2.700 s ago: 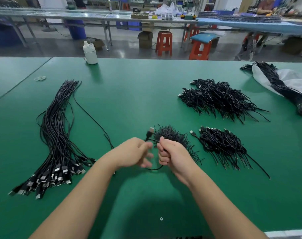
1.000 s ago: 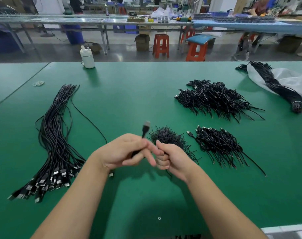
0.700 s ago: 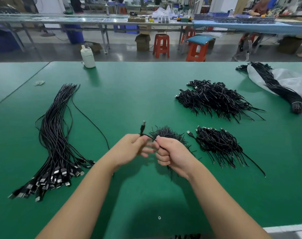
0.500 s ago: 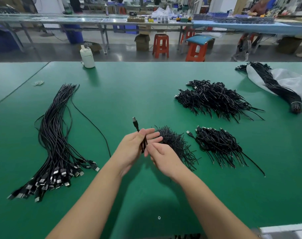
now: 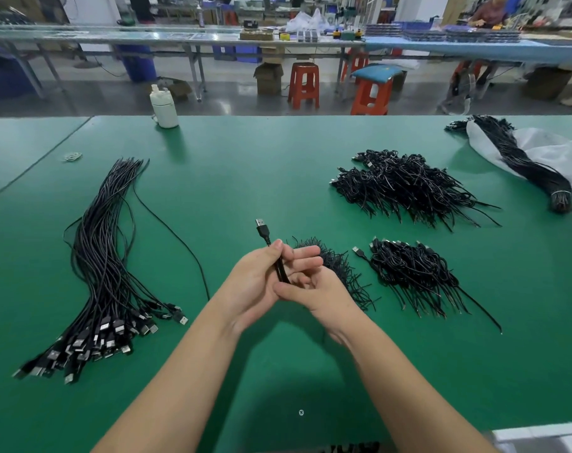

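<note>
1. USB cable [image 5: 279, 268]: black, held up over the middle of the desk [image 5: 278, 165], just in front of the person. It looks folded into a few parallel strands inside the hand.
2. Long axis runs about 5 to 11 o'clock. The plug [image 5: 262, 227] is the top end, sticks out past the fingertips, metal end pointing to 11 o'clock, away from the person. It is clear of the desk.
3. Left hand [image 5: 261, 284]: palm turned right, thumb laid along the cable and pressing it to the fingers. Grip clamped on the cable below the plug.
4. Right hand [image 5: 320, 294]: touching the left at the palm, thumb reaching to 9 o'clock, fingers curled at the cable's lower end. Whether its grip is on the cable, cannot tell, as the fingers hide it.
5. Small tuft pile [image 5: 338, 264]: thin black strands on the desk, just behind the hands at 1 o'clock, partly hidden by them.
6. Coiled cable pile [image 5: 412, 273]: at 3 o'clock from the hands, near, tails trailing to 4 o'clock.
7. Bigger coiled pile [image 5: 405, 186]: at 1 o'clock, farther off.
8. Loose long cables [image 5: 104, 256]: at 9 o'clock, well apart, long axis 7 to 12 o'clock, plugs at the near end.
9. White bag [image 5: 546, 148] with a tied bundle [image 5: 520, 161] on it: far right, 2 o'clock.
10. White bottle [image 5: 163, 107]: upright at the desk's far edge, 11 o'clock.
</note>
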Tool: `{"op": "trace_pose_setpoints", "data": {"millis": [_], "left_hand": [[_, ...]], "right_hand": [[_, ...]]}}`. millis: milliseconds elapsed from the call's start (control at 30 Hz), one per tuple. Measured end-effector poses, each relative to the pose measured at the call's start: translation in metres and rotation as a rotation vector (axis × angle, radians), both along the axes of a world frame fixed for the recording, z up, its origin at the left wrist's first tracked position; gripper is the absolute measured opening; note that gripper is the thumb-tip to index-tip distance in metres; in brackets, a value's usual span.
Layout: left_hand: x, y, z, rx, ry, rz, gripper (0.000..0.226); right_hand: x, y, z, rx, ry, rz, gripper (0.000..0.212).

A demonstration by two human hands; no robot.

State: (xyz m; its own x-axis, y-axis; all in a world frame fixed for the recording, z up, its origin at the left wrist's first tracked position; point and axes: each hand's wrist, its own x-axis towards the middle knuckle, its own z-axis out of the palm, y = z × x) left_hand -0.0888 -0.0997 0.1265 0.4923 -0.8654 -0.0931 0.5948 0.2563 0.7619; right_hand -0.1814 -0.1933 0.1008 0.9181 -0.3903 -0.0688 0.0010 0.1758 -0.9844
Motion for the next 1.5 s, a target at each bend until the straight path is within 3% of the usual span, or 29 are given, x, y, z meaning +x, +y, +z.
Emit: {"op": "trace_pose_setpoints", "data": {"millis": [200, 500, 600, 700, 767, 833, 933, 1067, 1200, 1367, 1500], "left_hand": [[0.009, 0.010, 0.009, 0.083, -0.191, -0.240, 0.039], [0.017, 0.011, 0.016, 0.278, -0.473, -0.386, 0.037], [0.016, 0.009, 0.010, 0.417, -0.635, -0.317, 0.038], [0.005, 0.003, 0.008, 0.551, -0.823, -0.164, 0.041], [-0.006, -0.002, 0.007, 0.636, -0.965, -0.069, 0.040], [-0.013, -0.006, 0.006, 0.709, -1.076, 0.001, 0.037], [-0.017, -0.008, 0.005, 0.741, -1.122, 0.034, 0.036], [-0.014, -0.009, 0.004, 0.852, -1.316, 0.143, 0.038], [-0.007, -0.009, -0.001, 0.782, -1.200, 0.191, 0.035], [-0.013, -0.012, -0.008, 0.770, -1.211, 0.490, 0.031], [0.003, -0.003, -0.006, 0.604, -1.253, 0.225, 0.026]], "right_hand": [[-0.005, -0.003, 0.002, -0.141, 0.057, -0.065, 0.028], [-0.006, 0.004, -0.010, -0.025, 0.007, -0.103, 0.031], [-0.005, 0.007, -0.018, -0.046, 0.038, -0.149, 0.044], [-0.003, 0.012, -0.021, -0.109, 0.068, -0.233, 0.035], [0.000, 0.012, -0.019, -0.213, 0.088, -0.263, 0.016], [0.001, 0.010, -0.014, -0.324, 0.106, -0.271, 0.014], [0.002, 0.008, -0.013, -0.450, 0.133, -0.292, 0.010], [-0.001, 0.004, -0.019, -0.510, 0.140, -0.347, 0.022], [-0.003, 0.005, -0.022, -0.819, 0.269, -0.263, 0.005], [-0.005, 0.010, -0.017, -0.950, 0.309, -0.298, 0.014], [-0.011, 0.004, -0.014, -1.016, 0.316, -0.166, 0.007]]}}
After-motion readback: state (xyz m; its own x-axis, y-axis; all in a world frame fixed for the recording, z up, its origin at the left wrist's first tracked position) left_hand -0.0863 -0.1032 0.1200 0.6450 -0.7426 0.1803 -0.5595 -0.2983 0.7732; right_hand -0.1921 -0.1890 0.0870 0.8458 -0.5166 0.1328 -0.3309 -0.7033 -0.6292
